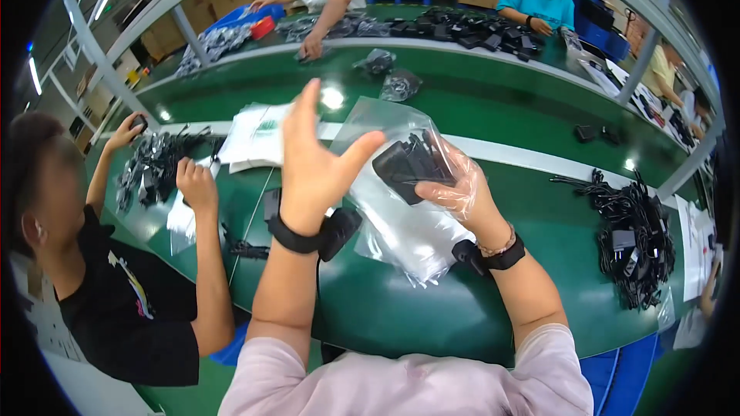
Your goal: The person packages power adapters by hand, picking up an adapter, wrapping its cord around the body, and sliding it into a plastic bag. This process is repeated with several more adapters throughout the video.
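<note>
My right hand [466, 189] grips a black power adapter [408, 169] with its bundled cable, thumb across the front. A clear plastic bag [378, 119] spreads around the adapter and covers part of the fingers. Just left of it, my left hand [312, 158] is raised with thumb and fingers apart, holding nothing. Under both hands a stack of clear bags [420, 250] lies on the green table. Dark wristbands with black blocks sit on both my wrists; whether the blocks belong to the bands I cannot tell.
A heap of black adapters and cables [632, 243] lies at the right. Whitish bags [250, 139] and another cable pile [158, 166] lie at the left, beside a co-worker in black. Bagged adapters [401, 85] rest on the green belt ahead; people work beyond it.
</note>
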`<control>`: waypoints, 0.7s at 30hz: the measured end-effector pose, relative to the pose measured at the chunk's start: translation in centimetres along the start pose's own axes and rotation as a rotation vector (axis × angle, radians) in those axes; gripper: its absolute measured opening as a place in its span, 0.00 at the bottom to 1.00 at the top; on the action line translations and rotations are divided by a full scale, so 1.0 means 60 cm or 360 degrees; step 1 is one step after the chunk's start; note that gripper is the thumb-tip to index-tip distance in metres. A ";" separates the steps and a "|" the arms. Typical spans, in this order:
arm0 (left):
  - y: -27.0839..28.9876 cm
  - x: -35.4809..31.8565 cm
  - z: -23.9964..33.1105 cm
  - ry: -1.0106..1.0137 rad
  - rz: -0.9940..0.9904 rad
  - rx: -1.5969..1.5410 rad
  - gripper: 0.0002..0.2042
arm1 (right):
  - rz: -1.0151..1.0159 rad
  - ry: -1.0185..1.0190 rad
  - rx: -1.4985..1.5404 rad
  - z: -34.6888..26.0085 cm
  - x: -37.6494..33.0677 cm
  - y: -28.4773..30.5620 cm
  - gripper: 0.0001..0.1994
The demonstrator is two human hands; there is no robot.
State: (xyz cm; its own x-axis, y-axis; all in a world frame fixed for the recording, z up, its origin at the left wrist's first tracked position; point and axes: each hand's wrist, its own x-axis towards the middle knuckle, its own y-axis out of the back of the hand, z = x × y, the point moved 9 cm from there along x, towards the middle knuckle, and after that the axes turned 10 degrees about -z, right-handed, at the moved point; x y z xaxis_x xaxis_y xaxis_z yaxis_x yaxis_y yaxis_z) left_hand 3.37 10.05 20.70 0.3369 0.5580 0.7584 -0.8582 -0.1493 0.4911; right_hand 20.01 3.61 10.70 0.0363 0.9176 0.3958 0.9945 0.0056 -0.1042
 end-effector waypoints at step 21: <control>-0.252 -0.179 -0.059 0.1161 -0.1056 -0.2414 0.20 | 0.0122 0.0259 -0.0987 0.013 -0.008 -0.029 0.28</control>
State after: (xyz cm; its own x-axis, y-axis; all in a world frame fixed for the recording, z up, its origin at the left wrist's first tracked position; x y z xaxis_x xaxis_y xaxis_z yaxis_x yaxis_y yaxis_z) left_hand 11.37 9.20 3.60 0.8732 0.4781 0.0946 -0.3767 0.7852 -0.4914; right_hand 18.16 3.49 9.97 0.0751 0.8339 0.5468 0.8585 -0.3330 0.3899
